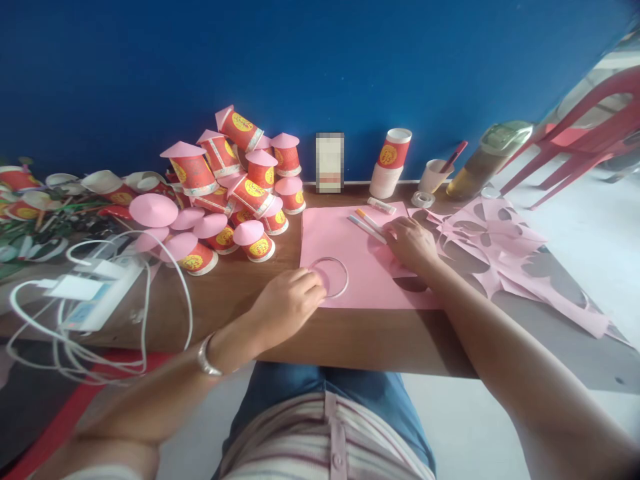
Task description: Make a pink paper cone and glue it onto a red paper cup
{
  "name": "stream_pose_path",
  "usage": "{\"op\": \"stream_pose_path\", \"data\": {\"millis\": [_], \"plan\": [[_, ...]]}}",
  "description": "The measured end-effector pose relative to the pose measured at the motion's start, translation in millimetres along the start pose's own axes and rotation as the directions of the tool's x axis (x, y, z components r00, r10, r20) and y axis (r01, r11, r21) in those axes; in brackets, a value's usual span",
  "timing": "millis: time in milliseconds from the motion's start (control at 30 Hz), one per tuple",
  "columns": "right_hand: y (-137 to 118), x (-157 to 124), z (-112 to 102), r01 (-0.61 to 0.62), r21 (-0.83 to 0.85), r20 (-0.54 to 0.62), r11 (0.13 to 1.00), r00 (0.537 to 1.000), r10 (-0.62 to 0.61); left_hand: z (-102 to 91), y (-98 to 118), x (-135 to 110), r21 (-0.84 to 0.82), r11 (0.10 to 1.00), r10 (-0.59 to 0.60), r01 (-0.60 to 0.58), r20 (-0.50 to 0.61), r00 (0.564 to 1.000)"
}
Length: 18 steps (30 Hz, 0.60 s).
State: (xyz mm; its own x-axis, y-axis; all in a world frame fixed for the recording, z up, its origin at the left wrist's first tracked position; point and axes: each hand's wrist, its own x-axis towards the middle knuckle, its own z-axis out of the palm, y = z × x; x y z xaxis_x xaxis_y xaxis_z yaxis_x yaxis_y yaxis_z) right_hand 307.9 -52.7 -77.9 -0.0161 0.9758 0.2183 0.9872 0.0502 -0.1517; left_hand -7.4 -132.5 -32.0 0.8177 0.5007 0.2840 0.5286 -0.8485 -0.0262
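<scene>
A pink paper sheet (pixel 350 250) lies flat on the wooden table (pixel 240 293). On its near left part rests a clear round ring (pixel 340 265), like a lid or tape roll. My left hand (pixel 287 303) sits at the ring's left edge with its fingers curled against the rim. My right hand (pixel 410 243) lies on the sheet's right side, fingers reaching toward a pen (pixel 369 219) and a white marker (pixel 367 229); its fingertips touch them, but a grip is not clear. A round hole (pixel 411 285) is cut from the sheet near my right wrist.
Several red paper cups with pink cone lids (pixel 225 193) are piled at the back left. Chargers and white cables (pixel 95 293) lie at the left. A stack of cups (pixel 390 163), a tape roll (pixel 423 199), a bottle (pixel 487 159) and pink paper scraps (pixel 500 247) sit at the right.
</scene>
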Motion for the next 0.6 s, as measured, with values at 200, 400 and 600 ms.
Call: {"op": "stream_pose_path", "data": {"millis": [200, 400, 600], "plan": [[5.7, 2.0, 4.0, 0.017, 0.03, -0.033, 0.999, 0.999, -0.016, 28.1, -1.7, 33.9, 0.036, 0.989, 0.145, -0.146, 0.018, 0.989], [8.6, 5.4, 9.0, 0.059, 0.033, -0.086, 0.998, 0.995, -0.056, 38.0, 3.0, 56.8, 0.014, 0.972, 0.234, -0.234, 0.008, 0.972], [11.5, 5.4, 11.8, 0.086, 0.024, -0.093, 0.996, 0.992, -0.083, 47.7, 2.1, 62.8, 0.013, 0.971, 0.237, -0.237, 0.014, 0.972]]}}
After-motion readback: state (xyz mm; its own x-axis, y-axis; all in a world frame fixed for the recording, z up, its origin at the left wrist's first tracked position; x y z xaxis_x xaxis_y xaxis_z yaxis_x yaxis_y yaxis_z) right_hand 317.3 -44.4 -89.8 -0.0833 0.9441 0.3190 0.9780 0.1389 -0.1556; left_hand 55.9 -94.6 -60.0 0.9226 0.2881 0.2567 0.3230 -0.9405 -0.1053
